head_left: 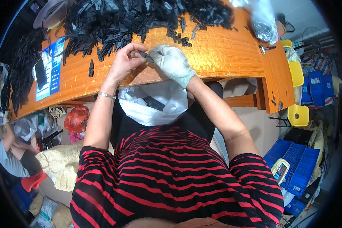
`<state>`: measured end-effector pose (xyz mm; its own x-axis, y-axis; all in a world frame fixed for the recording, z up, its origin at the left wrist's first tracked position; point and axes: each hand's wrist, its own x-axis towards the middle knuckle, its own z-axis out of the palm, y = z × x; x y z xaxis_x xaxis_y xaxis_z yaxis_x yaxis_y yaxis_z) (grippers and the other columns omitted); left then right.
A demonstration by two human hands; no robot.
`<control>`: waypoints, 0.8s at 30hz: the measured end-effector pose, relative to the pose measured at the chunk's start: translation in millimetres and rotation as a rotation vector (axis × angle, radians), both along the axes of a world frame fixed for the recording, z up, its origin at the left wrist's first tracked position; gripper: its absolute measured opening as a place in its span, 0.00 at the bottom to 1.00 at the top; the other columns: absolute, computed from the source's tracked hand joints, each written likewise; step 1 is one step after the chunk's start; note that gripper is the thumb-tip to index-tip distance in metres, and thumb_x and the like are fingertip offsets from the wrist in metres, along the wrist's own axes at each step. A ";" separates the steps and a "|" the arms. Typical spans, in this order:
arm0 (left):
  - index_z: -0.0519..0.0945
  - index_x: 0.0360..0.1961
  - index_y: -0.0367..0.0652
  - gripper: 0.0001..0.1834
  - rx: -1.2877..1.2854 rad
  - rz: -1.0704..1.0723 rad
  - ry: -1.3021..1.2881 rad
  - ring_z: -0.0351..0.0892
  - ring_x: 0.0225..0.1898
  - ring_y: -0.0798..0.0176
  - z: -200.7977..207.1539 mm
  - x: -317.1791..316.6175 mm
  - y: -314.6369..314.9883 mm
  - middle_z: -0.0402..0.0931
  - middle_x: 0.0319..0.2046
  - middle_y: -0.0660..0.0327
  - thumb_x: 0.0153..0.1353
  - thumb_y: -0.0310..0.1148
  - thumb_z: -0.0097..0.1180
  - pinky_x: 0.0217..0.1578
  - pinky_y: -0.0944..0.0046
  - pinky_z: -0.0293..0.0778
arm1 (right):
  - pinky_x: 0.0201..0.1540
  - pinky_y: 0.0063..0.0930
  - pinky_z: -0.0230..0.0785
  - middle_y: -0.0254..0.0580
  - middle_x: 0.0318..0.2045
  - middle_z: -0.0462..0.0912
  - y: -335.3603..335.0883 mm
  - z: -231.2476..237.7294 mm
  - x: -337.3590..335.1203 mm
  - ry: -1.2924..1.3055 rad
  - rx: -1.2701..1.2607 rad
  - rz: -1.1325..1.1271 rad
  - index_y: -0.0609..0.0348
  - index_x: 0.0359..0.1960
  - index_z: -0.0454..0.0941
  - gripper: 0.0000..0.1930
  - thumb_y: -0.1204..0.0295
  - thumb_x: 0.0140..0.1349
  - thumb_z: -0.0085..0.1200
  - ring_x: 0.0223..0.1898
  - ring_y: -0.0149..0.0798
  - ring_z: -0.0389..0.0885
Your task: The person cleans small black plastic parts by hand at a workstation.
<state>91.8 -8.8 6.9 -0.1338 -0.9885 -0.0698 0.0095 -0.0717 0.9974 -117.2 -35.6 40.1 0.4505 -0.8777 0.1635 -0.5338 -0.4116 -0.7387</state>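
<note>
Over the near edge of the table, my bare left hand (127, 60) pinches a small black plastic piece (146, 57) between thumb and fingers. My right hand (173, 62), in a white glove, closes on the other end of the same piece; its fingertips are partly hidden. A large heap of similar black pieces (102, 26) covers the far side of the table. One loose black piece (91, 68) lies to the left of my hands. Below them, on my lap, a white plastic bag (140, 114) gapes upward with some dark pieces inside.
The wooden table (224, 53) bears a blue printed sheet (54, 81) with a dark phone-like slab (40, 72), and a clear plastic bag (264, 24). Another person (13, 152) sits at left. Yellow chairs (296, 74) and blue crates (292, 159) stand at right.
</note>
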 end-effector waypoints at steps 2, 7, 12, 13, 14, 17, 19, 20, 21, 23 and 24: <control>0.79 0.49 0.38 0.15 -0.023 0.022 0.126 0.77 0.36 0.78 -7.8 -4.9 2.6 0.78 0.35 0.67 0.60 0.17 0.62 0.37 0.75 0.75 | 0.46 0.39 0.77 0.52 0.39 0.87 4.3 -0.1 -0.7 -0.017 0.019 -0.017 0.58 0.44 0.86 0.16 0.58 0.68 0.55 0.43 0.53 0.86; 0.79 0.50 0.38 0.13 0.095 0.144 0.474 0.77 0.39 0.77 -14.8 -24.3 8.9 0.80 0.39 0.66 0.64 0.20 0.60 0.42 0.76 0.75 | 0.45 0.37 0.78 0.53 0.39 0.87 12.4 -7.0 0.3 -0.091 -0.012 -0.037 0.59 0.43 0.85 0.16 0.59 0.68 0.57 0.42 0.51 0.87; 0.75 0.56 0.39 0.18 0.005 0.253 0.610 0.78 0.46 0.73 -26.1 -37.1 7.1 0.80 0.50 0.62 0.66 0.18 0.56 0.48 0.71 0.77 | 0.43 0.35 0.78 0.51 0.35 0.87 22.5 -19.7 8.4 -0.163 -0.098 -0.095 0.61 0.42 0.84 0.14 0.62 0.69 0.58 0.39 0.49 0.87; 0.75 0.56 0.39 0.18 0.005 0.250 0.610 0.78 0.46 0.73 -25.8 -39.4 7.2 0.80 0.50 0.62 0.66 0.18 0.56 0.48 0.71 0.77 | 0.43 0.35 0.78 0.51 0.35 0.87 23.7 -21.5 9.0 -0.163 -0.099 -0.098 0.61 0.42 0.84 0.14 0.62 0.69 0.58 0.39 0.49 0.87; 0.73 0.59 0.39 0.21 0.006 0.277 0.636 0.79 0.47 0.71 -24.6 -41.7 7.3 0.80 0.50 0.60 0.66 0.18 0.56 0.50 0.70 0.77 | 0.43 0.35 0.78 0.51 0.35 0.87 25.3 -20.7 9.8 -0.164 -0.096 -0.108 0.62 0.42 0.84 0.13 0.63 0.69 0.58 0.39 0.48 0.87; 0.71 0.62 0.37 0.22 0.025 0.337 0.666 0.80 0.48 0.67 -26.0 -48.5 5.0 0.79 0.52 0.57 0.67 0.18 0.54 0.53 0.66 0.77 | 0.42 0.35 0.78 0.53 0.37 0.86 28.3 -21.1 14.7 -0.187 -0.098 -0.131 0.62 0.43 0.84 0.13 0.63 0.69 0.58 0.40 0.48 0.87; 0.71 0.63 0.36 0.22 0.041 0.369 0.669 0.80 0.49 0.65 -28.1 -49.8 3.5 0.79 0.52 0.55 0.68 0.19 0.53 0.55 0.65 0.77 | 0.43 0.34 0.78 0.54 0.38 0.86 29.7 -20.7 18.5 -0.209 -0.104 -0.143 0.62 0.44 0.84 0.13 0.64 0.69 0.59 0.40 0.48 0.87; 0.71 0.63 0.36 0.21 0.093 0.322 0.745 0.79 0.51 0.63 -28.1 -50.3 5.0 0.79 0.52 0.54 0.70 0.21 0.51 0.56 0.63 0.76 | 0.43 0.34 0.78 0.54 0.39 0.86 31.1 -18.3 19.7 -0.231 -0.094 -0.149 0.62 0.45 0.84 0.13 0.64 0.69 0.59 0.40 0.48 0.87; 0.71 0.63 0.35 0.20 0.145 0.274 0.820 0.79 0.52 0.62 -28.0 -50.9 6.0 0.78 0.53 0.52 0.72 0.24 0.50 0.58 0.62 0.75 | 0.44 0.34 0.78 0.54 0.40 0.86 31.6 -16.9 20.1 -0.253 -0.085 -0.154 0.62 0.46 0.84 0.13 0.65 0.69 0.59 0.40 0.47 0.87; 0.72 0.63 0.34 0.19 0.187 0.243 0.865 0.78 0.55 0.61 -31.2 -52.5 6.6 0.78 0.53 0.51 0.73 0.26 0.49 0.59 0.62 0.74 | 0.45 0.33 0.78 0.53 0.41 0.86 29.8 -17.4 20.5 -0.283 -0.039 -0.143 0.62 0.47 0.84 0.13 0.65 0.69 0.59 0.41 0.47 0.87; 0.73 0.62 0.33 0.18 0.228 0.216 0.908 0.77 0.57 0.60 -34.8 -52.5 6.5 0.78 0.54 0.51 0.74 0.28 0.48 0.60 0.61 0.73 | 0.46 0.32 0.78 0.52 0.42 0.86 29.2 -17.2 20.5 -0.313 0.010 -0.127 0.61 0.48 0.84 0.13 0.65 0.69 0.59 0.41 0.46 0.87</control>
